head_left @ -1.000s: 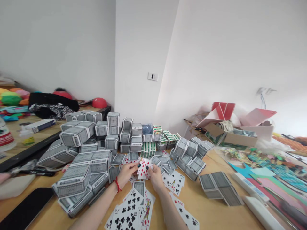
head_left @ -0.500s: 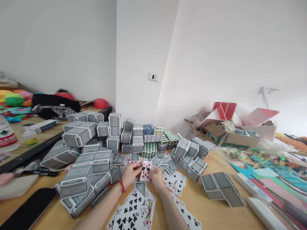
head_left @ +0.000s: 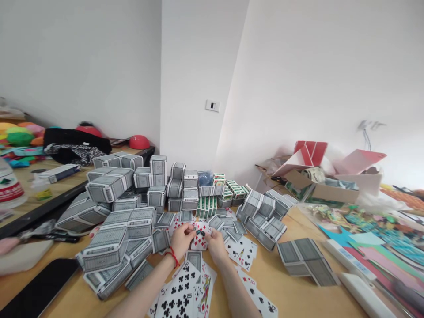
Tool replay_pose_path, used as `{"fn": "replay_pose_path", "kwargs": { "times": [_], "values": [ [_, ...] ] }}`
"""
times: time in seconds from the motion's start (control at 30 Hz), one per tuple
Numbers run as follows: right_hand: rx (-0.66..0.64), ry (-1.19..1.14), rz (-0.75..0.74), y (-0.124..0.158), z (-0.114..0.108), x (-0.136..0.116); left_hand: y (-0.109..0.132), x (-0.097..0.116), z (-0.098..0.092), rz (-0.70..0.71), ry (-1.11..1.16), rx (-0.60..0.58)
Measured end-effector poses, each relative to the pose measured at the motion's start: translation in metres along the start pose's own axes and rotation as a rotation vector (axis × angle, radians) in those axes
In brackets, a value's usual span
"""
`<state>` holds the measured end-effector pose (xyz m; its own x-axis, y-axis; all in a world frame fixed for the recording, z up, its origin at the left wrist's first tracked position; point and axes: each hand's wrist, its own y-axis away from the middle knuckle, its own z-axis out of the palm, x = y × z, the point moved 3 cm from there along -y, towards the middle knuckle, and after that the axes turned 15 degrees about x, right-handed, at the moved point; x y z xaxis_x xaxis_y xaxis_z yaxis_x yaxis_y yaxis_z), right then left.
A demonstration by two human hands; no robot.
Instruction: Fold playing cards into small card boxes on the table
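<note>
While the table (head_left: 291, 300) bears grey card blocks (head_left: 109, 183) on the left, the left hand (head_left: 180, 242) and right hand (head_left: 216, 245) pinch a diamond card (head_left: 200, 244) centrally between them; the thumbs (head_left: 203, 233) sit closer together than 1 second ago, apparently working its middle.

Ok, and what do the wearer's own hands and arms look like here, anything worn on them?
The left hand has a thin red bracelet at its wrist; the right hand shows none. Both are gloveless, with dark polish on the thumbnails. No sleeves show on the forearms.
</note>
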<state>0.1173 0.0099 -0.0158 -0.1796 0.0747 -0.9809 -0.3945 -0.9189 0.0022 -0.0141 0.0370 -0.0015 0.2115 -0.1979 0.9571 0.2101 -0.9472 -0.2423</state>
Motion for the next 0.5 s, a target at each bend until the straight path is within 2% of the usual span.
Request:
{"fn": "replay_pose_path", "kwargs": {
  "times": [0.2,0.33,0.5],
  "values": [
    [-0.041,-0.118,0.111,0.004,0.006,0.001,0.007,0.007,-0.002,0.072,-0.066,0.098],
    [-0.052,-0.113,0.162,0.009,0.011,-0.001,0.013,0.011,-0.005,0.207,-0.176,0.183],
    [-0.021,-0.097,0.202,0.012,0.013,-0.003,0.016,0.015,-0.006,0.292,-0.335,0.148]
  ]
}}
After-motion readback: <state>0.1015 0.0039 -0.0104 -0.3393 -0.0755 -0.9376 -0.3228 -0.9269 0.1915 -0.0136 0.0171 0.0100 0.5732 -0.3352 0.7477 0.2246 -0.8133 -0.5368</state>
